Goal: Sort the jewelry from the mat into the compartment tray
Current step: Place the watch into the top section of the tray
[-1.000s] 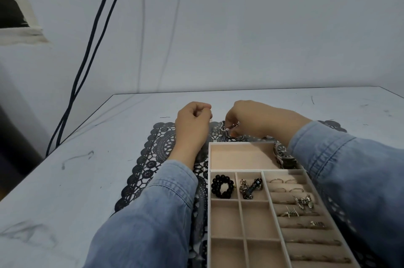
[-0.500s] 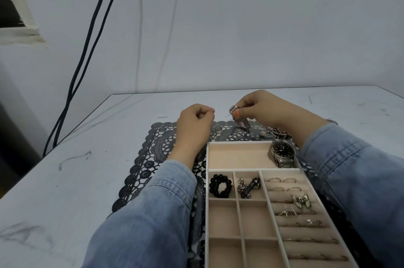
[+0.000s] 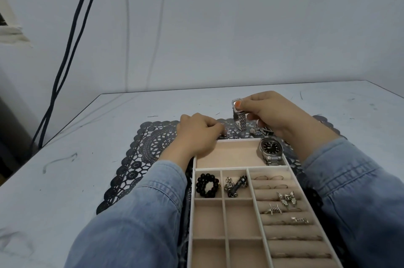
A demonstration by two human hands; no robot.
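A person's right hand (image 3: 277, 114) holds a silver rectangular-faced wristwatch with a metal link band (image 3: 239, 118) in the air above a black lace-patterned mat (image 3: 148, 147). The grip is closed, thumb and fingers pinching the case, so the band hangs with its long axis nearly upright. The beige compartment tray (image 3: 220, 168) lies nearer the person. Its wide far compartment, just below the watch and toward the wearer, holds a round dark-dialled steel watch (image 3: 271, 149) at its right end. The left hand (image 3: 196, 134) rests curled on the mat by the tray's far-left corner; whether it pinches anything is unclear.
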